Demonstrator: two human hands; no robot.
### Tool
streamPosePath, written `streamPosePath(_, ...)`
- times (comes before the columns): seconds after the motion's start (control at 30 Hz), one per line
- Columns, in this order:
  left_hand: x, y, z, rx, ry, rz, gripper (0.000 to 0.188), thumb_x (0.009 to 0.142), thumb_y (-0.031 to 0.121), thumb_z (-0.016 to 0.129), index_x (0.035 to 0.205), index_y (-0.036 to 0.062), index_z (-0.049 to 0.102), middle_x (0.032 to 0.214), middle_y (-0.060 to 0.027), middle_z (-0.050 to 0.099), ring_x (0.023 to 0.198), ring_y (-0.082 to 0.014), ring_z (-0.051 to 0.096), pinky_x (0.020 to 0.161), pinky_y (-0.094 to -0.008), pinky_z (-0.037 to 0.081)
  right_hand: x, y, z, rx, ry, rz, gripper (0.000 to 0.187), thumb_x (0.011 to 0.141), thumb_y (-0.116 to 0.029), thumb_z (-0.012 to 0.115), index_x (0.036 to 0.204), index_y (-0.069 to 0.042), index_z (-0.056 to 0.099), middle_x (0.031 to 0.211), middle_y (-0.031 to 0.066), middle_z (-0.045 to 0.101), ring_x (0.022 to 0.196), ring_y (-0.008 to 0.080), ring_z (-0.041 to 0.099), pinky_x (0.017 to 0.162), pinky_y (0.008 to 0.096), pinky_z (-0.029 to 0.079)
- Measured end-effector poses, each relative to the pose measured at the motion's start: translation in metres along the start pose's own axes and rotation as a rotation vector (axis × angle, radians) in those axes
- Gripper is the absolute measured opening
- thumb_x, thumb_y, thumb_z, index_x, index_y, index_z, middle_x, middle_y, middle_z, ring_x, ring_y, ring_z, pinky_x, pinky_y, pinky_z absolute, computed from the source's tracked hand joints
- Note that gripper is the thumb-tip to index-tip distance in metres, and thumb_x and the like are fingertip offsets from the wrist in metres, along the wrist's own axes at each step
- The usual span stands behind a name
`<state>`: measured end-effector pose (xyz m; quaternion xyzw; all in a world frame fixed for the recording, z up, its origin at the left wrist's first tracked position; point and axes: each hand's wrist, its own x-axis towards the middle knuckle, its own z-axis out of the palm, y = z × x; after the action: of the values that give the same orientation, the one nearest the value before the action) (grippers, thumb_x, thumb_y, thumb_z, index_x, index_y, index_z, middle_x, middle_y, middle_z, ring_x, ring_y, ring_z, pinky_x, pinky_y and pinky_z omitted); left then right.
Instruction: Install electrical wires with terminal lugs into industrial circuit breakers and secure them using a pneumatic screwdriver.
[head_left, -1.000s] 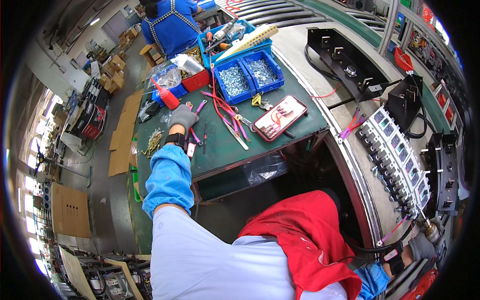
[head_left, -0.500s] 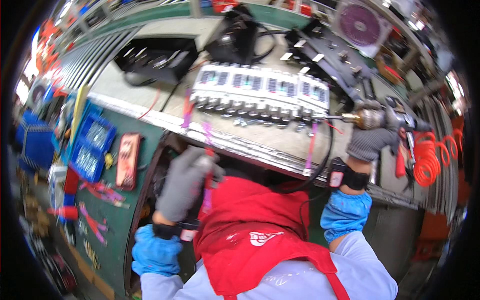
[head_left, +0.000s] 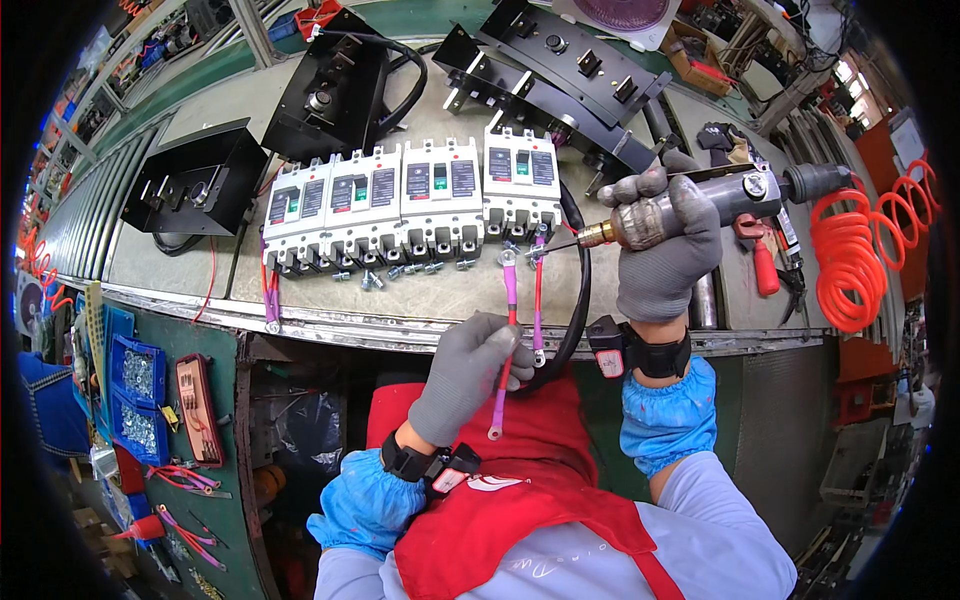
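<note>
My left hand, in a grey glove, is closed around a short red cable with purple sleeves and ring lugs at its ends. Its upper lug lies by the rightmost circuit breaker. My right hand, also gloved, grips an air screwdriver whose bit points left at that breaker's lower terminals. A second red cable with purple ends hangs from this breaker. More white circuit breakers stand in a row to the left, with loose screws before them.
Black metal housings lie behind the breakers, beside a black plate. An orange coiled hose and a red-handled tool sit at the right. Blue screw bins and spare cables are lower left.
My left hand has moved right, carrying the red cable up to the rightmost breaker. My right hand has shifted left with the air screwdriver. The view has turned, so the breakers appear further left.
</note>
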<state>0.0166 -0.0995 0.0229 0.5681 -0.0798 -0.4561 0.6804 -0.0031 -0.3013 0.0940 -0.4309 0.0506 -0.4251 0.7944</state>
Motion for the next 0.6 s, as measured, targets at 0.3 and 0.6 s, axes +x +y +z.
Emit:
streamPosePath(0.3, 0.007, -0.003, -0.005, 0.069, -0.001, 0.026, 0.025, 0.097, 0.019, 0.048, 0.104, -0.004, 0.055, 0.083, -0.0116, 0.065, 0.072, -0.0175, 0.065, 0.061, -0.0267, 0.052, 0.002, 0.018, -0.001, 0.05, 0.008, 0.073, 0.023, 0.083, -0.023, 0.054, 0.086, 0.0, 0.058, 0.076, 0.0138, 0.06, 0.069, 0.0241, 0.06, 0.072, 0.0399, 0.052)
streamPosePath(0.6, 0.011, -0.006, -0.015, -0.041, -0.023, 0.002, 0.032, 0.096, 0.024, 0.05, 0.11, -0.005, 0.055, 0.089, -0.0139, 0.066, 0.08, -0.0206, 0.067, 0.069, -0.0301, 0.054, 0.003, 0.019, -0.003, -0.02, -0.045, 0.042, 0.031, 0.083, -0.024, 0.055, 0.107, -0.004, 0.055, 0.08, 0.0055, 0.059, 0.074, 0.023, 0.058, 0.076, 0.0466, 0.048)
